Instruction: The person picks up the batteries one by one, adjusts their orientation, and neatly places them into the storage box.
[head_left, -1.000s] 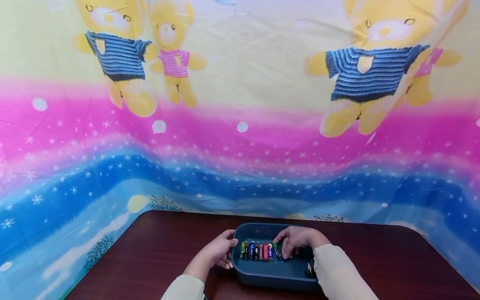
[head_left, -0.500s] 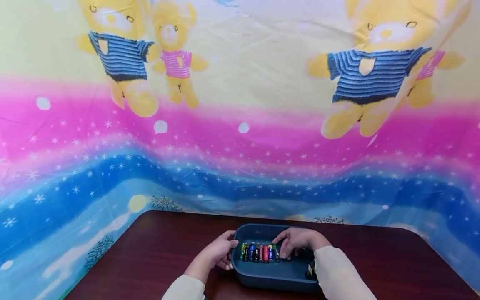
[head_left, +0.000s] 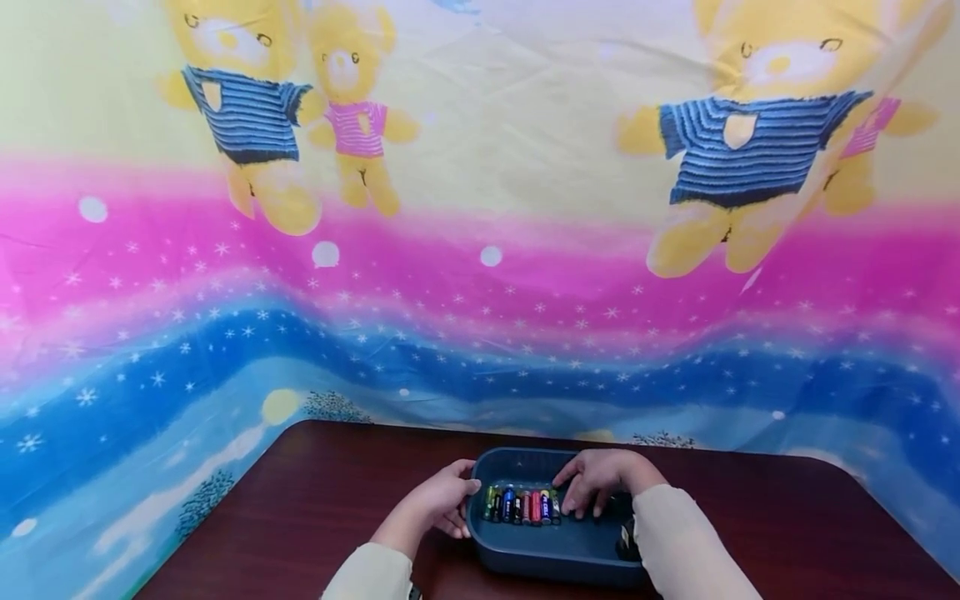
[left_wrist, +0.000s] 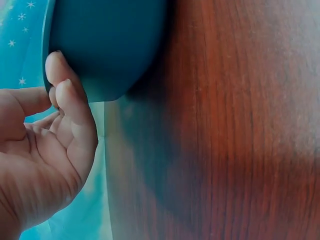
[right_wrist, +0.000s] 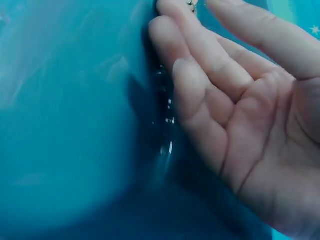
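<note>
A dark grey-blue plastic bin (head_left: 558, 560) with rounded corners stands on the table. Several batteries (head_left: 523, 506) in different colours lie side by side in a row on its floor, toward the left end. My left hand (head_left: 442, 497) grips the bin's left rim, thumb on the inside and fingers outside; the left wrist view shows this hold on the bin wall (left_wrist: 110, 45). Inside the bin, my right hand (head_left: 600, 479) has its fingertips just beside the green battery (head_left: 556, 506) at the row's right end. Its fingers (right_wrist: 215, 60) are loosely bent, with nothing visible held between them.
Some black items (head_left: 627, 542) lie at the bin's right end, partly covered by the right sleeve (head_left: 690, 533); their kind is unclear. The brown wooden table (head_left: 315, 492) reaches back to a printed bear curtain (head_left: 480, 333).
The green battery, tilted at my right fingertips a second ago, now lies straight against the row. My right fingers have eased slightly away from it. The left hand keeps its hold.
</note>
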